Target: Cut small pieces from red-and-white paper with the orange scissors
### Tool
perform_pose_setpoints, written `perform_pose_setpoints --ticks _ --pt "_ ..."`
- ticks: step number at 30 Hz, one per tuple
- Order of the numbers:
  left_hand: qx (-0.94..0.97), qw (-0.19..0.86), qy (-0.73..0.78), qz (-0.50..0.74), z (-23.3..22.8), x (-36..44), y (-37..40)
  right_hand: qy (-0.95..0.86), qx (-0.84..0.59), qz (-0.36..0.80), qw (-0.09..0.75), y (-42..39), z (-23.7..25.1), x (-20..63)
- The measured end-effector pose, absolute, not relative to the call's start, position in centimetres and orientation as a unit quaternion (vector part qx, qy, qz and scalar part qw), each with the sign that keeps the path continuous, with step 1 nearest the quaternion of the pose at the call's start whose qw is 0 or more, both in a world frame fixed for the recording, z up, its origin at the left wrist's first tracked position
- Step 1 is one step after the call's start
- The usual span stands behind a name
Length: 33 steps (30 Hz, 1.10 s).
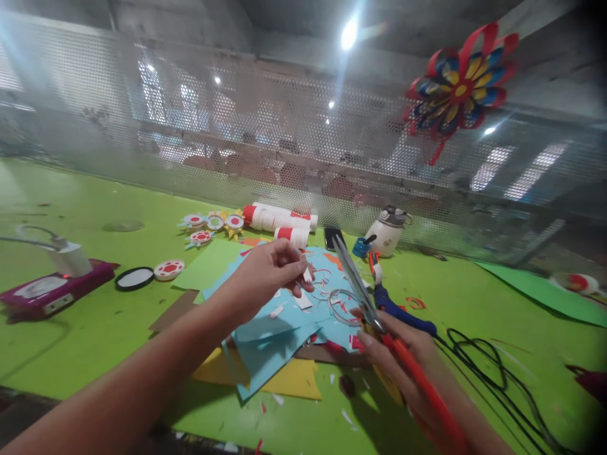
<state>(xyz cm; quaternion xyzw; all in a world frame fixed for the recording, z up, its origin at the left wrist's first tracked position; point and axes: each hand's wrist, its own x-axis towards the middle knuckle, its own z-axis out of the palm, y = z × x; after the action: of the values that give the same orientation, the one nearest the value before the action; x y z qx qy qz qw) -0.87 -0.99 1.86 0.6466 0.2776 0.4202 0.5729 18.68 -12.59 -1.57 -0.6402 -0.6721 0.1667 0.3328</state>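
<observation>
Fingers of our left hand [270,268] are pinched shut on a small paper piece [307,273], held above the blue paper sheets [270,328] near the middle of the green table [95,328]. Our right hand [403,360] is wrapped around the red handles of the scissors [360,291], blades together and pointing toward the table's far edge. A blue glue gun [403,309] lies just beside them, its black cable [488,373] trailing toward the near right corner.

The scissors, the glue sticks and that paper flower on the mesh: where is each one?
scissors [353,278], head view, on the grey blades above the right hand.
glue sticks [279,221], head view, on the white barrels lying on the green table.
paper flower [461,88], head view, on its yellow centre.
</observation>
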Motion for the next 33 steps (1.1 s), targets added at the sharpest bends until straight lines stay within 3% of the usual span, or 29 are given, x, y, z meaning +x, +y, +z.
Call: perform_pose_setpoints --ticks 5,12,24,33 --pt "0.645 0.596 0.257 0.403 1.0 -0.9 -0.2 -0.712 -0.612 0.131 0.318 -12.3 -2.0 18.8" --pt "0.641 0.613 0.257 0.383 0.2 -0.8 0.2 -0.700 -0.607 0.174 0.333 -12.0 -2.3 19.1" --pt "0.587 0.607 0.316 0.432 0.1 -1.0 0.8 -0.734 -0.596 0.117 0.304 -11.6 -2.0 19.0" --pt "0.647 0.614 0.284 0.350 1.5 -2.3 0.9 -0.738 -0.589 0.210 0.253 -12.4 -0.8 18.5"
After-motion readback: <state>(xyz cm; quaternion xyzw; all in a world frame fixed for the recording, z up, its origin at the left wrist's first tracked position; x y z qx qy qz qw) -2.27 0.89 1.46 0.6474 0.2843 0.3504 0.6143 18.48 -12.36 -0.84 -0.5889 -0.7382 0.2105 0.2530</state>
